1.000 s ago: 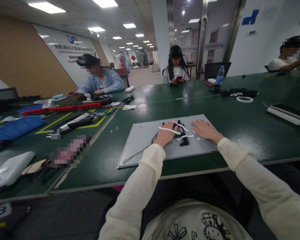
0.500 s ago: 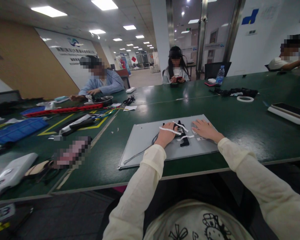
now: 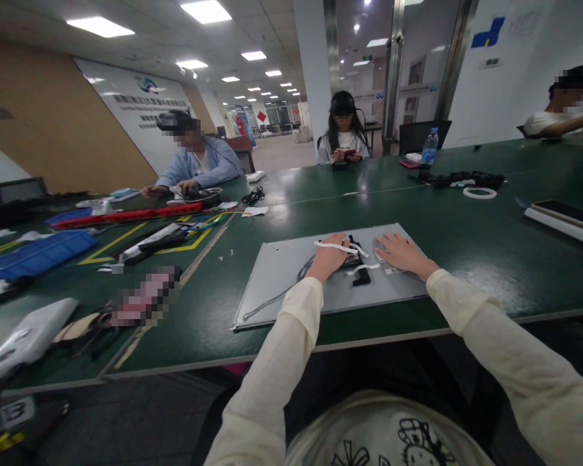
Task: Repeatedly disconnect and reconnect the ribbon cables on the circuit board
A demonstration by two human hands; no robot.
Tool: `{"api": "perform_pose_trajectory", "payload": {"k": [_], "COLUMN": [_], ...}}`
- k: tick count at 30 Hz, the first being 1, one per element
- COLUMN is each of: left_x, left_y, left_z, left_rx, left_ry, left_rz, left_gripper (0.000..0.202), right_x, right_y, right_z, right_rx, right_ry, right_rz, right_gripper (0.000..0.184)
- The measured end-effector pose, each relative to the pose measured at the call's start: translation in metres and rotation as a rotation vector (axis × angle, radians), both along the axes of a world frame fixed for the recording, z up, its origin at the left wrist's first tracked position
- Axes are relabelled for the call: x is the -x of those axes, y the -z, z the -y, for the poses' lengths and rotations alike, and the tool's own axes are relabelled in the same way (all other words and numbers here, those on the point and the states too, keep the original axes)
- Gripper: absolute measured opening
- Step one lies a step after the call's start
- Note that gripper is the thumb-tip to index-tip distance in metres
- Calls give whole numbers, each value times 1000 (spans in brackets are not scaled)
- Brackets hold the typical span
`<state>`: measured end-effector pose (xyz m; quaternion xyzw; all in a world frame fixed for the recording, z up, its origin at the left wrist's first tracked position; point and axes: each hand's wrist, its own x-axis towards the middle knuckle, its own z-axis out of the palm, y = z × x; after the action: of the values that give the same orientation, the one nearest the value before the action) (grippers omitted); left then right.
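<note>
Step in hand, as judged: steadying and handling a black part [image 3: 362, 277] on a flat grey board [image 3: 267, 265]. The part is partly covered by the left hand [image 3: 326, 260] and extends just to the right of its fingers, between the two hands. The left fingers are bent forward over the part; whether they grip it or only rest on it cannot be told, as the contact is hidden. The right hand [image 3: 406, 254] lies palm down, fingers extended and spread, closed around nothing visible, over the right side of the board. A small printed label [image 3: 395, 270] lies just below the right fingers.

The next move appears to call for a stable board and a free view of the part; the loose strips could snag or shift under the left fingers.

Materials and shapes: the part is dark, angular and apparently rigid, with a squared end toward the wearer. Narrow white strips [image 3: 366, 267] curve loosely near it, one crossing the left fingers; they look thin and flexible. A grey cable [image 3: 272, 299] runs from beside the left hand toward the board's near left corner. The board is smooth, rectangular and thin-edged. The counter [image 3: 442, 233] beneath is green and glossy.
</note>
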<state>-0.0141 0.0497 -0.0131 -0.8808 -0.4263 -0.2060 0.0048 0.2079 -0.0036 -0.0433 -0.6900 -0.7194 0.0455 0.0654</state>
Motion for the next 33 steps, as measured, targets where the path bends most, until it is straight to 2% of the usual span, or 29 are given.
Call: {"api": "perform_pose_trajectory", "payload": {"k": [5, 10, 17, 21, 25, 33], "left_x": [-6, -6, -6, -5, -6, -7], "left_y": [-5, 2, 6, 7, 7, 9], "left_z": [-7, -9, -8, -9, -10, -11], "left_rx": [59, 49, 34, 42, 51, 72], "left_ry": [1, 19, 11, 6, -3, -11], "left_rz": [-84, -128, -156, -165, -166, -146], "left_gripper": [28, 28, 27, 24, 24, 28], "right_x": [-1, -5, 4, 22, 33, 38], "right_y": [4, 6, -15, -23, -18, -15], "right_z": [-1, -6, -25, -33, -34, -27], "right_rx": [-13, -29, -101, -74, -125, -127], "right_ry": [-7, -9, -132, -113, -75, -44], "right_rz": [4, -33, -294, -401, -451, -514], "right_gripper": [61, 60, 42, 29, 21, 24]}}
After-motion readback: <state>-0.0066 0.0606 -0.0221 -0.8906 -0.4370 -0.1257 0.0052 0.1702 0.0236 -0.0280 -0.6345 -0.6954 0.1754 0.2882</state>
